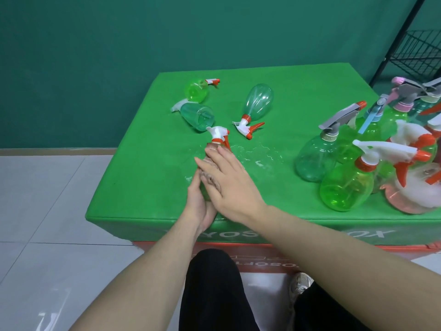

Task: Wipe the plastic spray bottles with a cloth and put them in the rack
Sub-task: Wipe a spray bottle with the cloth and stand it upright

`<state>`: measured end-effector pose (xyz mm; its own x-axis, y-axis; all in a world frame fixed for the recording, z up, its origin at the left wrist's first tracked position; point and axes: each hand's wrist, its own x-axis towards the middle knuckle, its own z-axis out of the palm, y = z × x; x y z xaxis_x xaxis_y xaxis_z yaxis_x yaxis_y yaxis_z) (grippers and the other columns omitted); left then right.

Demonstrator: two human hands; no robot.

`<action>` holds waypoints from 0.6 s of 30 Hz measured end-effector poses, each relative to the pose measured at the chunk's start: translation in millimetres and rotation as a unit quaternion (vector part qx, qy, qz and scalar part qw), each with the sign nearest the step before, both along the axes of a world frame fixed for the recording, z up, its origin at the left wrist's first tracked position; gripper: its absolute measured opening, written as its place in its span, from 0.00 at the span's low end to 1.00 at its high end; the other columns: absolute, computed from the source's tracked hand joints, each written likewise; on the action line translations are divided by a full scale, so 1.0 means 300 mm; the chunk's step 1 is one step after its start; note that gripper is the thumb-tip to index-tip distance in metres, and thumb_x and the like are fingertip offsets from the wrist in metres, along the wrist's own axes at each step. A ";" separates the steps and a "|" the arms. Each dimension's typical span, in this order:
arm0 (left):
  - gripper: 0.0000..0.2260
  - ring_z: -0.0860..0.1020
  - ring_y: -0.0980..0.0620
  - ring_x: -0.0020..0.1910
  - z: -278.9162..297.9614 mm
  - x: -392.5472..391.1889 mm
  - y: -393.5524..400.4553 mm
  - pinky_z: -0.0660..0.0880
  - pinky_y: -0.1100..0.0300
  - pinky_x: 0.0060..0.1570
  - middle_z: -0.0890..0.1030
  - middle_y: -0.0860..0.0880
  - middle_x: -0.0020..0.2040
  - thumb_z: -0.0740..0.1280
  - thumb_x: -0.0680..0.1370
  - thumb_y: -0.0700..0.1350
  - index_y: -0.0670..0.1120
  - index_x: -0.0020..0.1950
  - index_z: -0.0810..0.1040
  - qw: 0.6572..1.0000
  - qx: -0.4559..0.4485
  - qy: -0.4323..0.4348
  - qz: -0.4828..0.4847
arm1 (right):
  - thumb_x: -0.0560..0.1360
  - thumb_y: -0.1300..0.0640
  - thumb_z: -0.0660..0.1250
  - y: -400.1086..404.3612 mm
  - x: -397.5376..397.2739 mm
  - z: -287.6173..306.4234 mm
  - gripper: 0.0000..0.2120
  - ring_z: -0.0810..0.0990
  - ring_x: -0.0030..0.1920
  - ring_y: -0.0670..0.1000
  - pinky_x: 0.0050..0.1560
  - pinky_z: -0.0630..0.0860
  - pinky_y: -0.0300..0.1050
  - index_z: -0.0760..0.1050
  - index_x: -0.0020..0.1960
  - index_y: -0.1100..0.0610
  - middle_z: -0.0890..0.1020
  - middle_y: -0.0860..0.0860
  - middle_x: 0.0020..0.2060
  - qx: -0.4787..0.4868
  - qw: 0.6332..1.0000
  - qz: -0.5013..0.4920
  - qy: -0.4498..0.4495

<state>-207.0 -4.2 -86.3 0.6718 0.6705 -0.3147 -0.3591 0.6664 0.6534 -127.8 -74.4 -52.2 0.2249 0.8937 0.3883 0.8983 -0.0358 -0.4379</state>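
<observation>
I'm gripping the spray bottle (pixel 218 137) from below with my left hand (pixel 199 201), near the table's (pixel 148 163) front edge. My right hand (pixel 229 180), fingers straight, is pressing the cloth (pixel 211 170) on it.

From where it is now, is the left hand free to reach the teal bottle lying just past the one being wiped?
Probably not yet. The left hand grips the bottle being wiped, under the cloth. The teal bottle itself lies unobstructed just beyond.
</observation>
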 end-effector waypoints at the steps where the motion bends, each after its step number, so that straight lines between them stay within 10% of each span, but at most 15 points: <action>1: 0.19 0.81 0.50 0.63 0.000 -0.001 0.002 0.81 0.56 0.53 0.83 0.47 0.64 0.55 0.86 0.54 0.48 0.67 0.78 1.000 -0.004 -0.008 0.001 | 0.83 0.51 0.56 0.019 0.005 0.017 0.23 0.53 0.81 0.53 0.81 0.46 0.51 0.67 0.77 0.49 0.63 0.52 0.79 -0.009 1.000 -0.003 0.009; 10: 0.18 0.78 0.42 0.65 -0.008 0.003 0.014 0.71 0.41 0.69 0.81 0.41 0.66 0.59 0.84 0.54 0.47 0.67 0.80 1.000 0.010 0.008 -0.027 | 0.85 0.47 0.54 0.110 0.051 0.057 0.22 0.55 0.80 0.48 0.80 0.51 0.49 0.67 0.78 0.49 0.59 0.47 0.81 -0.053 0.985 -0.064 0.152; 18: 0.20 0.83 0.51 0.59 -0.011 0.000 0.004 0.80 0.55 0.51 0.84 0.46 0.62 0.56 0.84 0.58 0.48 0.63 0.81 1.000 -0.004 0.026 -0.007 | 0.81 0.51 0.56 0.039 0.004 0.003 0.25 0.64 0.76 0.58 0.77 0.61 0.56 0.69 0.76 0.56 0.71 0.58 0.74 -0.028 0.999 -0.018 0.010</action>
